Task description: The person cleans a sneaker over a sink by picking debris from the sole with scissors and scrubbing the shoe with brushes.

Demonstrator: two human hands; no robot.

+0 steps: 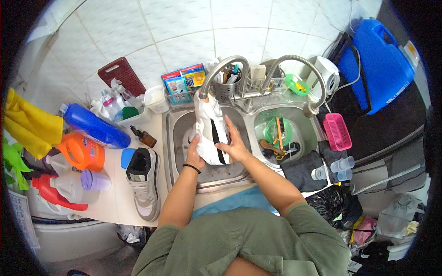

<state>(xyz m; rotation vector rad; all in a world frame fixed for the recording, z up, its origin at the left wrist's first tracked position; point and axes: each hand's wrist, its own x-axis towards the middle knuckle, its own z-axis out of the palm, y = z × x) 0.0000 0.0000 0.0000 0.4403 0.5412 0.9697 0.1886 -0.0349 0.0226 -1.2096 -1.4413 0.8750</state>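
Observation:
Over the left sink basin, I hold a white shoe with a black stripe along it. Its upper end is right under the curved faucet. My left hand grips the lower left side, a dark beaded bracelet on its wrist. On the opposite side, my right hand presses with fingers along the edge and thumb across the front. A grey and white sneaker with a black lining lies on the counter to the left.
In the right basin, a green bowl holds a brush; scissors lie nearby. Left are a blue bottle, an orange jug, a lilac cup and a small brown bottle. A pink basket stands right.

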